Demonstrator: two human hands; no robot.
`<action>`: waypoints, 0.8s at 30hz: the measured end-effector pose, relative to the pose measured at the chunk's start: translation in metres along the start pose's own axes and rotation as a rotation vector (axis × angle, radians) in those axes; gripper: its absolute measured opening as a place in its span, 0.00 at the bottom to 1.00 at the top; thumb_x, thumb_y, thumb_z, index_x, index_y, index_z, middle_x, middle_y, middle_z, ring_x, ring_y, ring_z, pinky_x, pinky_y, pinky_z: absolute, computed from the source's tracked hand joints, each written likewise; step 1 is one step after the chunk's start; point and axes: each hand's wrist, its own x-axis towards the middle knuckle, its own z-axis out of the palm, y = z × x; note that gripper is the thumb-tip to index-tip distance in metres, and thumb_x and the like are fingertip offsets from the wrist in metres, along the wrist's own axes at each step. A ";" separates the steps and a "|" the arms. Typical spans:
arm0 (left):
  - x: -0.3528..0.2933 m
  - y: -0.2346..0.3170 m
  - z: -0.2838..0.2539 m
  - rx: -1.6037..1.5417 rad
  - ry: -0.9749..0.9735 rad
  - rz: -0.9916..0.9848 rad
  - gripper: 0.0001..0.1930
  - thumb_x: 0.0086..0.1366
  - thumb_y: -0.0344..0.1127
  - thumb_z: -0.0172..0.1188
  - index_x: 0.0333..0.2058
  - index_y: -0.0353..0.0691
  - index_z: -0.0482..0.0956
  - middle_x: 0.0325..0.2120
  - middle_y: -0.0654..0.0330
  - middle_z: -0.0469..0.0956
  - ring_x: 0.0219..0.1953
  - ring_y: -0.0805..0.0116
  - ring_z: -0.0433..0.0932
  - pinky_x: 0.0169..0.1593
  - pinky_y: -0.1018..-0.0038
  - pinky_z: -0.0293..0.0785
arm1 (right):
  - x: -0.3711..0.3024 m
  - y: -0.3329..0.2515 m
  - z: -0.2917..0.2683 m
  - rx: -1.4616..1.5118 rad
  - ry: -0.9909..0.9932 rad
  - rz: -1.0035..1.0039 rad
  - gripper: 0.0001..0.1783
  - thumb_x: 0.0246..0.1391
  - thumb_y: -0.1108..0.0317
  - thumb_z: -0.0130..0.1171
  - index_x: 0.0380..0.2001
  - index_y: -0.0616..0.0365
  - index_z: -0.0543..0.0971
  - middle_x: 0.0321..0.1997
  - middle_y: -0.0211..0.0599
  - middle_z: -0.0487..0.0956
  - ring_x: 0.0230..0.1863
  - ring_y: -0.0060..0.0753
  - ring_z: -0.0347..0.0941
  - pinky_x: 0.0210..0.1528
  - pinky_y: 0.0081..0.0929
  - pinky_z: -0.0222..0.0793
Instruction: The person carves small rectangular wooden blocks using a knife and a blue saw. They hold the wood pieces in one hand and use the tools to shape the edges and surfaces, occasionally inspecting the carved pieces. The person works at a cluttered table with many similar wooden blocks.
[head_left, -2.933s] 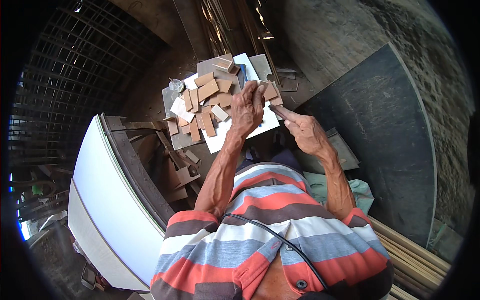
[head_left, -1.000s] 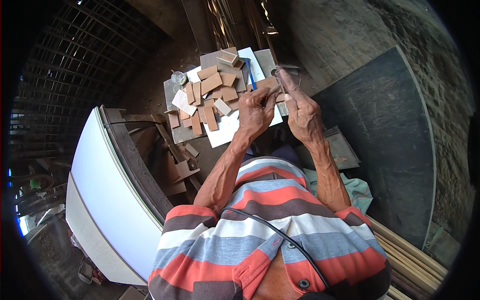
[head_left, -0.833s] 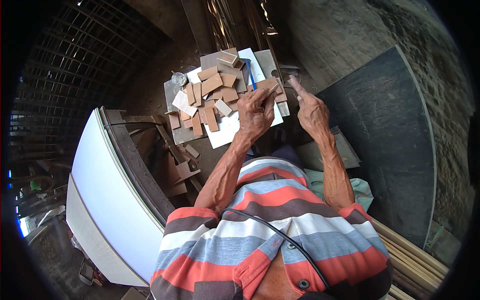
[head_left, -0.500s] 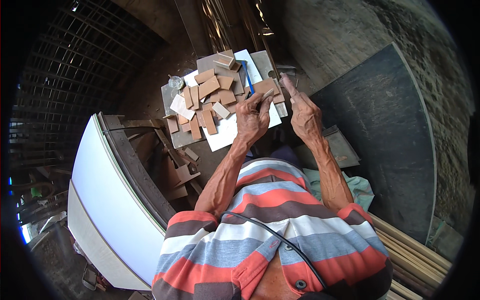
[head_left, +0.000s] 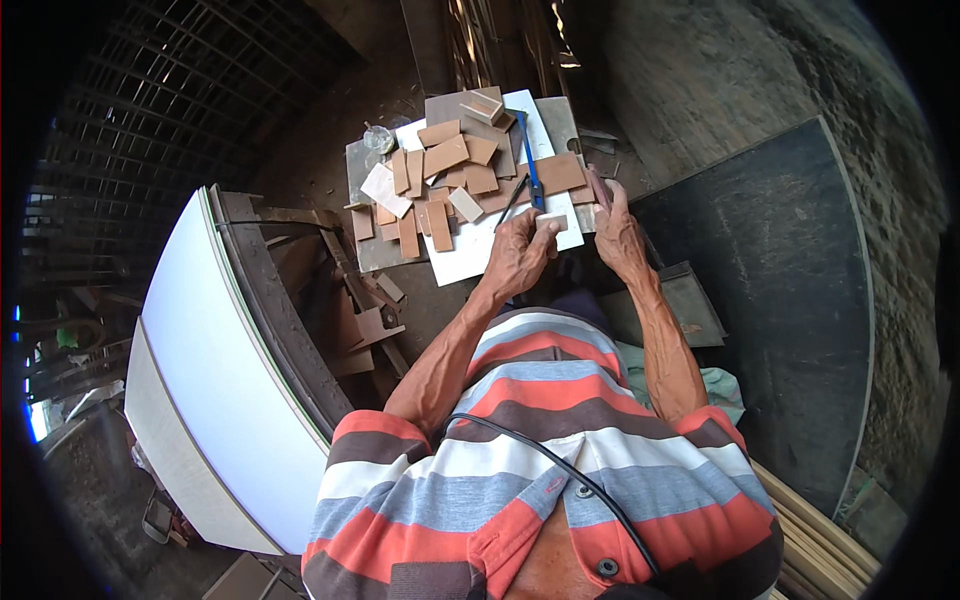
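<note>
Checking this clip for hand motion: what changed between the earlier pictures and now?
The left hand drew back from the pile of wooden pieces toward the near edge of the white board, now pinching a small pale piece. The right hand lifted, then settled beside it. The pile and blue tool stayed put.

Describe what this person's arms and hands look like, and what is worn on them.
Both forearms are bare and sinewy; the left hand and right hand wear no gloves. Short sleeves of a striped shirt in red, grey, brown and white cover the shoulders. A black cable crosses the chest.
</note>
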 end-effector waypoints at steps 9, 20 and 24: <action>-0.046 -0.077 -0.040 -0.409 0.027 -0.359 0.13 0.69 0.32 0.50 0.46 0.28 0.70 0.27 0.49 0.81 0.27 0.63 0.83 0.31 0.73 0.80 | 0.046 0.027 0.095 -0.149 -0.292 -0.098 0.15 0.55 0.65 0.50 0.40 0.61 0.80 0.38 0.55 0.78 0.40 0.55 0.74 0.48 0.47 0.68; -0.068 -0.082 -0.048 -0.377 0.376 -0.327 0.12 0.69 0.33 0.51 0.44 0.28 0.73 0.19 0.56 0.78 0.16 0.71 0.76 0.20 0.77 0.72 | 0.121 0.035 0.153 -0.354 -0.382 -0.348 0.12 0.49 0.66 0.60 0.38 0.49 0.83 0.45 0.43 0.73 0.53 0.51 0.67 0.50 0.45 0.70; -0.060 -0.076 -0.041 -0.316 0.512 -0.379 0.11 0.70 0.33 0.51 0.41 0.28 0.72 0.20 0.57 0.78 0.16 0.72 0.76 0.20 0.78 0.72 | 0.135 0.042 0.158 -0.371 -0.411 -0.433 0.14 0.47 0.69 0.60 0.39 0.47 0.84 0.44 0.40 0.73 0.51 0.47 0.67 0.48 0.44 0.71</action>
